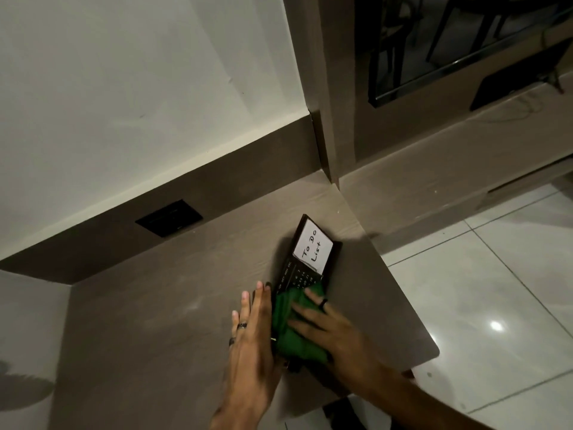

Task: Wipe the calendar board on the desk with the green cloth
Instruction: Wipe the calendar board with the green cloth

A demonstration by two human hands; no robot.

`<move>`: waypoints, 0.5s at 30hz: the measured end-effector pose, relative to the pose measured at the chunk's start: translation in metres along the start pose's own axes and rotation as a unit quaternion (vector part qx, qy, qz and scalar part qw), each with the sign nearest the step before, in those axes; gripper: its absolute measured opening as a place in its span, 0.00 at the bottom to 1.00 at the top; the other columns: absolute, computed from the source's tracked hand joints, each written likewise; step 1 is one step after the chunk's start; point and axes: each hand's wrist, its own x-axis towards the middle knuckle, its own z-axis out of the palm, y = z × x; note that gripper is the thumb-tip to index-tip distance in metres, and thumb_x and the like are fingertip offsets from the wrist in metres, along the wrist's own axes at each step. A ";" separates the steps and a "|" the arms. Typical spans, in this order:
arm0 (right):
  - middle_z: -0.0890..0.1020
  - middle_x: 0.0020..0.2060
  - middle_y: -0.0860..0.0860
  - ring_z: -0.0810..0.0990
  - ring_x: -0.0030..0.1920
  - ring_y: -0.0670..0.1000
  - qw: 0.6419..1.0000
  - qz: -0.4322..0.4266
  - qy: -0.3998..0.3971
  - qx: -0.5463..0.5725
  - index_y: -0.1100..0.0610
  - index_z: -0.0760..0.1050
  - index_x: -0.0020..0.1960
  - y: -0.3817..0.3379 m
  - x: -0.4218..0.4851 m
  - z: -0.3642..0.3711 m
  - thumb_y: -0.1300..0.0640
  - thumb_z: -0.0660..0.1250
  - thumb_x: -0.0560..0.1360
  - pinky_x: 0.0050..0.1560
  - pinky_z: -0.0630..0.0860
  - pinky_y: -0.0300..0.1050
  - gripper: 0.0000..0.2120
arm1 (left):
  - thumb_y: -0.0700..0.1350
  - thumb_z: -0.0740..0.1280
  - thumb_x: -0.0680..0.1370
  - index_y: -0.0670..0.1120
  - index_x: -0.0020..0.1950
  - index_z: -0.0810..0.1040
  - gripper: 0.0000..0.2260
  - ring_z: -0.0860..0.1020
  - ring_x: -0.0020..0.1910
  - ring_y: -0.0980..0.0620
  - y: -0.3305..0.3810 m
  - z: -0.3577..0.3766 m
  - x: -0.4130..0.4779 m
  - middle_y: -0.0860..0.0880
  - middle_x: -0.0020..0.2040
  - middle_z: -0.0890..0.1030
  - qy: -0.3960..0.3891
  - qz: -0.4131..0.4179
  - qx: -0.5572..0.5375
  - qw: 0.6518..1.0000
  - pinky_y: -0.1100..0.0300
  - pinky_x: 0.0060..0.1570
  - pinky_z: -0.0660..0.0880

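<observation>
The black calendar board [294, 271] lies flat on the brown desk [161, 308], with a white "To Do List" card at its far end. A crumpled green cloth [291, 324] covers the board's near half. My right hand [328, 327] presses down on the cloth with its fingers spread. My left hand [251, 333] stands flat against the board's left edge, fingers straight and together, holding nothing. The board's near end is hidden under the cloth and hands.
A black socket plate [169, 217] sits in the low back panel behind the desk. The desk's rounded right corner [432, 352] is close to the board, with white floor tiles [496, 290] beyond. A dark screen [449, 51] stands at the upper right.
</observation>
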 end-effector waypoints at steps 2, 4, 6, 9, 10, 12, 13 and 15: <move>0.71 0.72 0.52 0.60 0.76 0.61 1.000 -0.007 0.020 -0.013 0.53 0.72 0.70 0.007 0.019 -0.010 0.55 0.60 0.81 0.72 0.62 0.57 0.18 | 0.33 0.71 0.72 0.63 0.74 0.30 0.55 0.33 0.78 0.58 -0.004 0.003 0.001 0.59 0.80 0.39 -0.002 0.002 0.006 1.000 0.56 0.77 0.36; 0.72 0.71 0.54 0.61 0.75 0.62 0.996 0.069 0.053 -0.027 0.56 0.75 0.68 0.024 0.027 -0.025 0.67 0.70 0.73 0.70 0.66 0.59 0.24 | 0.28 0.69 0.69 0.64 0.75 0.29 0.58 0.33 0.78 0.58 -0.007 0.006 0.001 0.59 0.80 0.38 0.000 0.003 0.018 1.000 0.54 0.78 0.38; 0.75 0.68 0.56 0.63 0.73 0.63 0.989 0.120 0.070 -0.055 0.58 0.78 0.65 0.029 0.014 -0.031 0.69 0.74 0.68 0.63 0.74 0.63 0.26 | 0.28 0.68 0.68 0.65 0.74 0.29 0.59 0.33 0.78 0.59 -0.008 0.008 0.000 0.61 0.80 0.37 0.007 0.006 0.013 1.000 0.55 0.77 0.36; 0.79 0.65 0.55 0.67 0.71 0.63 0.998 0.017 0.007 -0.064 0.54 0.79 0.61 0.013 -0.015 -0.006 0.57 0.68 0.74 0.62 0.74 0.65 0.16 | 0.32 0.70 0.70 0.64 0.75 0.29 0.57 0.33 0.78 0.58 -0.011 0.011 0.001 0.61 0.79 0.36 0.015 0.011 0.017 1.000 0.55 0.77 0.35; 0.80 0.64 0.53 0.68 0.71 0.61 0.997 -0.024 -0.021 -0.065 0.52 0.78 0.60 0.009 -0.019 -0.001 0.54 0.69 0.74 0.64 0.72 0.64 0.15 | 0.33 0.71 0.71 0.63 0.76 0.30 0.56 0.33 0.79 0.56 -0.012 0.012 0.001 0.59 0.80 0.35 0.014 0.011 0.024 1.000 0.53 0.78 0.36; 0.81 0.63 0.52 0.70 0.70 0.60 0.994 -0.045 -0.035 -0.091 0.50 0.79 0.58 0.014 -0.012 -0.006 0.55 0.77 0.69 0.65 0.71 0.63 0.19 | 0.33 0.72 0.70 0.62 0.76 0.31 0.56 0.34 0.79 0.53 -0.015 0.014 0.001 0.58 0.80 0.34 0.010 0.010 0.033 0.999 0.50 0.78 0.39; 0.81 0.62 0.52 0.71 0.69 0.60 0.994 -0.026 -0.021 -0.106 0.51 0.81 0.57 0.020 -0.006 -0.015 0.58 0.80 0.65 0.64 0.71 0.63 0.22 | 0.32 0.72 0.70 0.63 0.76 0.31 0.57 0.34 0.79 0.52 -0.015 0.014 0.000 0.58 0.80 0.34 0.015 0.011 0.038 0.999 0.49 0.78 0.39; 0.80 0.64 0.53 0.69 0.70 0.60 0.991 0.058 0.012 -0.121 0.53 0.82 0.58 0.032 0.002 -0.037 0.64 0.81 0.62 0.65 0.70 0.61 0.26 | 0.32 0.71 0.69 0.65 0.76 0.31 0.57 0.35 0.80 0.50 -0.012 0.012 0.001 0.60 0.79 0.32 0.021 0.009 0.051 0.998 0.48 0.76 0.36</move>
